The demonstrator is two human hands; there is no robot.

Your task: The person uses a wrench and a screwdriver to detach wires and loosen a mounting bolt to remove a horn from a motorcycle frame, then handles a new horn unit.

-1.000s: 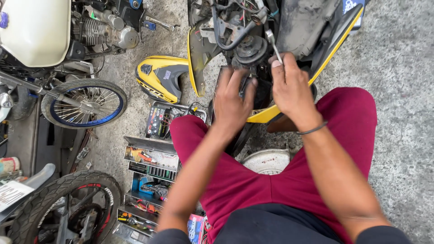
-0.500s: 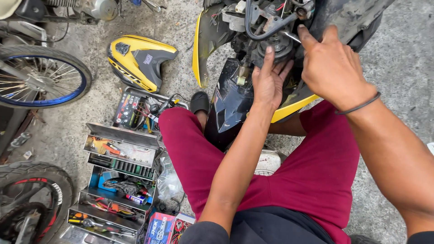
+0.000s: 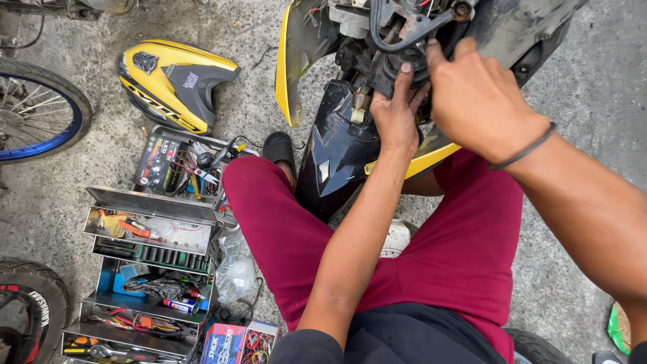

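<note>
Blue-rimmed wheel (image 3: 37, 111): far left edge, spoked, resting on the concrete floor (image 3: 593, 101).
Yellow fairing panel (image 3: 172, 81): loose on the floor, upper left, yellow with a dark grey inset and a small dark emblem.
Tool chest (image 3: 145, 269): metal, tiered trays folded open, lower left; a row of sockets in one tray, mixed hand tools in the others.
Carton (image 3: 226, 340): small, red and blue, on the floor just right of the chest's lowest tray; its print is not reported.
Plastic bag (image 3: 236, 273): clear, crumpled, between chest and knee.
Left hand (image 3: 396, 118): grip partly closed, fingers extended upward and pressed on a dark round part (image 3: 397, 64) at the scooter's front.
Scooter (image 3: 337, 145): black and yellow, nose between the red-trousered knees, front cover off.
Right hand (image 3: 478, 94): grip curled over the same part, beside the black tubular bracket (image 3: 404, 30); what the fingertips pinch cannot be told. Dark band on the wrist.
</note>
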